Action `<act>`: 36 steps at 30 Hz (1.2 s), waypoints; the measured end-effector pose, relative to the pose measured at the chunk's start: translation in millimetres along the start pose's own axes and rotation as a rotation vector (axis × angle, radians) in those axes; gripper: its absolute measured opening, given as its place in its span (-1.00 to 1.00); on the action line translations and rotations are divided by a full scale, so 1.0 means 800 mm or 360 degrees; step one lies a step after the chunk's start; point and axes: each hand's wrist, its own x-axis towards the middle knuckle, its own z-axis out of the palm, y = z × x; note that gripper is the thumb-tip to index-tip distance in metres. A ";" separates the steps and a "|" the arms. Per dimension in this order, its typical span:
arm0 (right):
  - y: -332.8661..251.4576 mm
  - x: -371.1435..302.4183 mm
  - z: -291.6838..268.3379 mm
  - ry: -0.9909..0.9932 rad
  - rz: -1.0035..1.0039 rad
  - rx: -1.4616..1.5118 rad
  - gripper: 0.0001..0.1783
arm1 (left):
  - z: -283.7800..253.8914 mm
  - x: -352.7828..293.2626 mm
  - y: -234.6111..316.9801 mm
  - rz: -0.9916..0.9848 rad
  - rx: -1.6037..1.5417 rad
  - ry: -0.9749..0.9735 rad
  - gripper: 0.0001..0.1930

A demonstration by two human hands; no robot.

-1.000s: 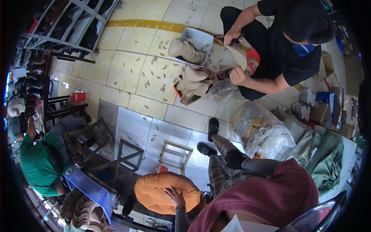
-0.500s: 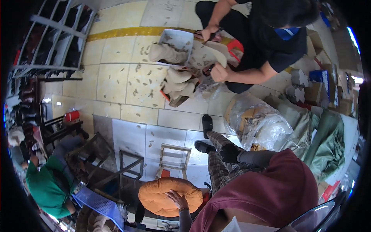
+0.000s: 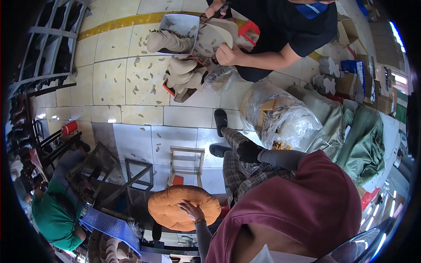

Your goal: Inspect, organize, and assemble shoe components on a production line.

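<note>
"Cushion (image 3: 166, 209) first: where is it found?"

"Low in the view, left of the burgundy top (image 3: 285, 210), it is shown round and orange, its tufted face in sight. A wooden frame (image 3: 187, 149) is seen just beyond it."

"And by which hand is it touched?"

"By the left hand (image 3: 191, 210), which is laid on that face. The fingers are held out nearly straight and slightly spread; nothing is pinched between them."

"How is the right hand (image 3: 249, 152) placed?"

"It is covered in black and set over the plaid trousers (image 3: 237, 168), well apart from the orange face. How its fingers are held cannot be told, as they are lost in the dark covering."

"What is seen across the tiled floor (image 3: 131, 139)?"

"A beige piece (image 3: 224, 34) is held by a co-worker in black (image 3: 283, 33). Near it, a white box (image 3: 193, 24) is filled partly with stacked beige pieces (image 3: 171, 42). Nearer the right hand, a clear plastic bag (image 3: 289, 120) is shown, with green sheeting (image 3: 366, 149) to its right."
</note>
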 end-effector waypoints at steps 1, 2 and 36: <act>0.002 0.000 0.001 -0.0006 -0.0003 0.0029 -0.61 | 0.000 -0.003 0.000 -0.0021 -0.0005 0.0005 0.18; 0.002 0.003 -0.003 -0.0012 -0.0012 0.0023 -0.61 | -0.004 -0.002 0.006 -0.0026 -0.0020 -0.0006 0.11; -0.206 0.377 -0.212 -0.0388 0.0181 0.0443 -0.52 | -0.241 0.393 0.156 0.0429 -0.0603 -0.0732 -0.47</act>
